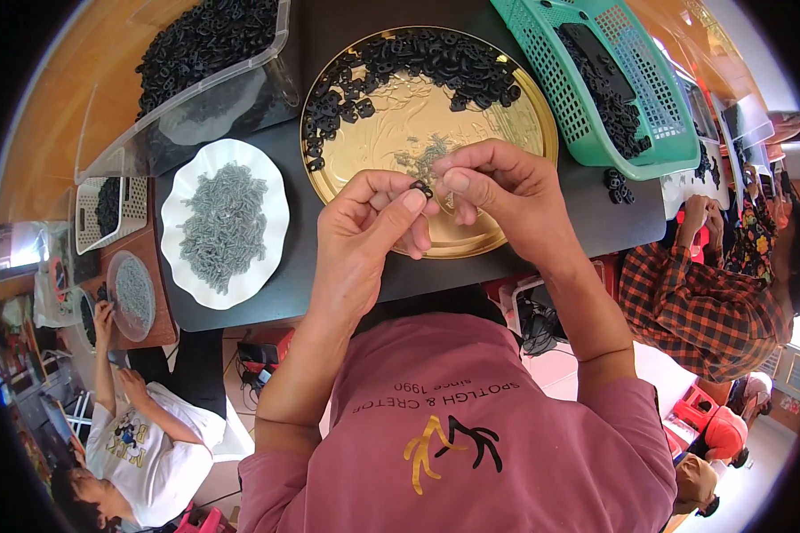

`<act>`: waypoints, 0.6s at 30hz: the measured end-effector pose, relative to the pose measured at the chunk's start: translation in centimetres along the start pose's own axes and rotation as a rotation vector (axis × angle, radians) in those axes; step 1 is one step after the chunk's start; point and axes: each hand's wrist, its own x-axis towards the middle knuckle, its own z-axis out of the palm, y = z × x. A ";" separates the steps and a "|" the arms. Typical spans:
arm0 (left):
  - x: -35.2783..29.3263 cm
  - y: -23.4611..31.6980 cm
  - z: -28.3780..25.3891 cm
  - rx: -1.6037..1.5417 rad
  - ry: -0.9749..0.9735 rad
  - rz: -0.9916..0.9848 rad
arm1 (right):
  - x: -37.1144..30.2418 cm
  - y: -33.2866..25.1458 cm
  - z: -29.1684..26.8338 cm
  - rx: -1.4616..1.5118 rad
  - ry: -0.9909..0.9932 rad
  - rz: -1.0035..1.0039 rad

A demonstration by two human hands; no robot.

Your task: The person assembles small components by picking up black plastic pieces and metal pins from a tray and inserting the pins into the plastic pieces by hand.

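At the far left a person in a white shirt [160,444] sits at a brown table [163,324], with one hand [104,320] close to a dark heap; near that hand is a round dish [136,333] of grey pins, and behind it a white basket [136,206] with black pieces inside; next comes a clear bin [280,78], filled high with black pieces; below it, on the dark table [627,218], lies a white plate [274,253] with wavy edge, and on it a big heap of grey pins [224,226].

To the right of the plate, the left hand [364,222] holds a small black part [423,188] between thumb and finger, above the near side of the gold tray [400,115]; in this tray, black parts [427,58] lie along the far and left edge, and a small group of pins [427,155] lies near the middle, just beyond the hands; the right hand [511,191] is close to the held part, its thumb and finger pinched narrow; I cannot tell if a pin is between them.

Farther right stands a green basket [580,129] with black pieces and a flat black piece [596,60]; a few loose pieces [620,186] lie just beside it; at the right edge is a person in a checked shirt [720,306].
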 end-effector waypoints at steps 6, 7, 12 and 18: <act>0.1 0.0 0.5 0.020 -0.020 0.029 | -0.2 0.7 0.0 0.011 0.024 0.003; 0.1 0.0 0.6 0.021 -0.020 0.028 | -0.3 0.7 0.0 0.012 0.025 0.003; 0.1 0.0 0.8 0.048 -0.014 0.044 | -0.3 1.0 0.1 -0.026 0.045 -0.004; 0.0 -0.1 0.9 0.038 -0.025 0.049 | -0.6 0.9 0.2 -0.029 0.069 -0.020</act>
